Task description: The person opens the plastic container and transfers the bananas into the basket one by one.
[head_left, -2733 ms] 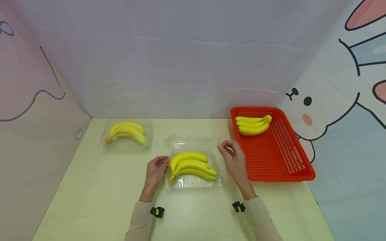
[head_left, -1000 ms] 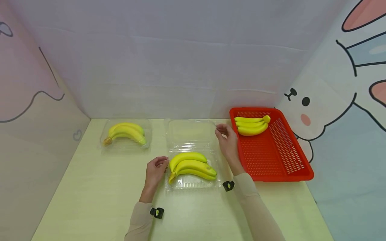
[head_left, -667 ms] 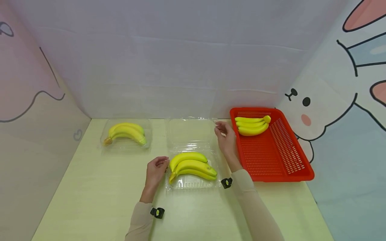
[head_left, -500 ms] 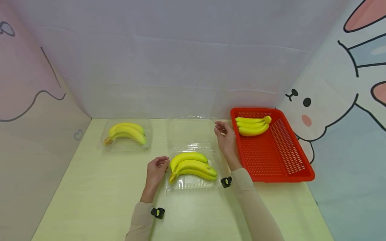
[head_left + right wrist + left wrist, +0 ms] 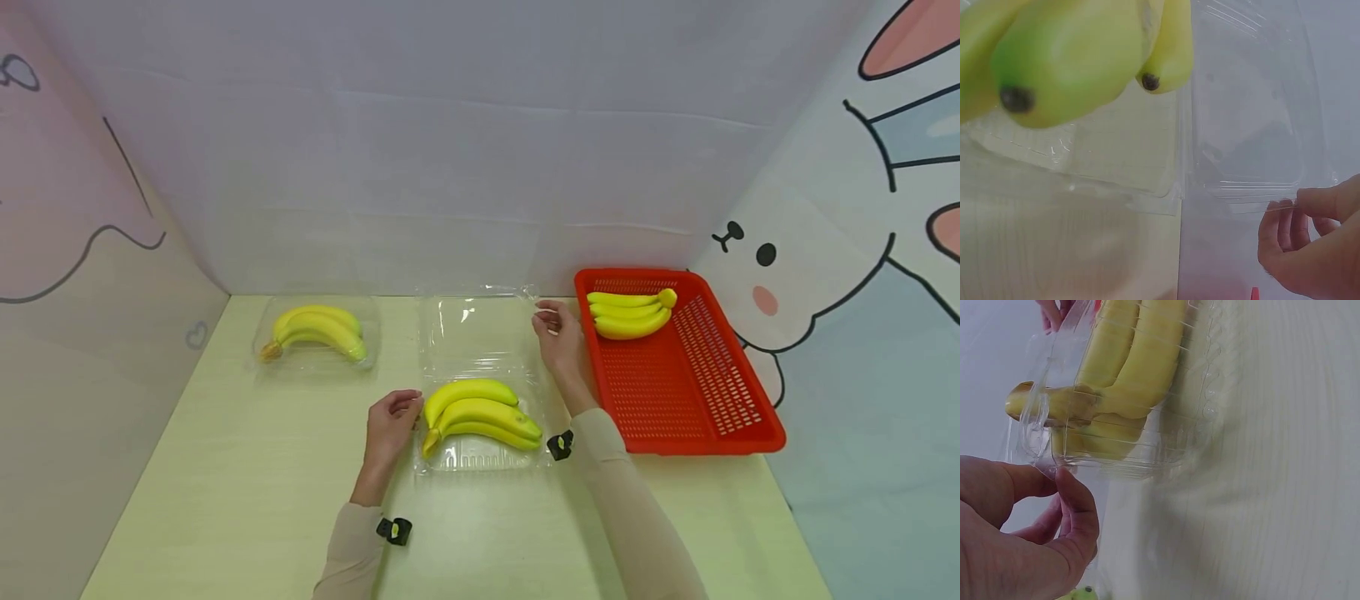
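Observation:
A bunch of bananas (image 5: 480,412) lies in the base of a clear plastic clamshell box (image 5: 483,461). Its see-through lid (image 5: 480,333) is hinged away at the far side and stands opened. With thumb and fingertips my left hand (image 5: 390,427) pinches the box's left rim; the left wrist view shows that rim between thumb and finger (image 5: 1075,497). My right hand (image 5: 562,343) pinches the right edge of the lid, and in the right wrist view thumb and fingers (image 5: 1285,231) meet at that edge. Banana tips (image 5: 1066,56) fill that view's upper left.
Another clear box (image 5: 367,312) with a bunch of bananas (image 5: 315,329) inside sits at the table's back left. To the right, a red plastic basket (image 5: 660,400) holds a bunch of bananas (image 5: 630,315). A pale cloth wall (image 5: 450,167) rises behind the table.
My right hand has moved away toward the back wall with the lid edge, and the lid now shows more fully. My left hand stays at the rim; the bananas lie unmoved.

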### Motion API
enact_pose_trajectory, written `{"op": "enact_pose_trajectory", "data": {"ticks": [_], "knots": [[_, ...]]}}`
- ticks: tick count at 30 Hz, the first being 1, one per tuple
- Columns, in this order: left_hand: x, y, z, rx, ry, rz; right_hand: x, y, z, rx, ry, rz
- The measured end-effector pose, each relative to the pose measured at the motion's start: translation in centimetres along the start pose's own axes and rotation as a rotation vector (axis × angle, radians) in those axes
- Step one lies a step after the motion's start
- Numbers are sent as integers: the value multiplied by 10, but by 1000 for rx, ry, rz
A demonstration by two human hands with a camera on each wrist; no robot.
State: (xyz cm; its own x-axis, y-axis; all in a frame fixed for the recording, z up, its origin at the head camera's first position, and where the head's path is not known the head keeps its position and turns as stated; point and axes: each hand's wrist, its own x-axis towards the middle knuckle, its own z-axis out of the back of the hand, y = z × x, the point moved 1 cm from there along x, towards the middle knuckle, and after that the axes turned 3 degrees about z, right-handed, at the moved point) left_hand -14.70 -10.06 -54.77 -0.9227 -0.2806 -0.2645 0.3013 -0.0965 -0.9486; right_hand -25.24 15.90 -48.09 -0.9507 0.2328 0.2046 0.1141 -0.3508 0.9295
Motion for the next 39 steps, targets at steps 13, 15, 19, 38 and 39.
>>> {"op": "enact_pose_trajectory", "data": {"ticks": [13, 15, 19, 38, 39], "knots": [[0, 1, 1, -9, 5, -24, 5, -9, -4, -51, 74, -80], [0, 1, 0, -20, 12, -34, 6, -10, -5, -40, 78, -81], [-1, -1, 0, -32, 14, -47, 8, -11, -6, -39, 86, -79], [0, 1, 0, 20, -2, -18, 7, -28, -8, -78, 163, -142], [-1, 1, 0, 25, -2, -18, 7, -28, -8, -85, 168, -145]]}}
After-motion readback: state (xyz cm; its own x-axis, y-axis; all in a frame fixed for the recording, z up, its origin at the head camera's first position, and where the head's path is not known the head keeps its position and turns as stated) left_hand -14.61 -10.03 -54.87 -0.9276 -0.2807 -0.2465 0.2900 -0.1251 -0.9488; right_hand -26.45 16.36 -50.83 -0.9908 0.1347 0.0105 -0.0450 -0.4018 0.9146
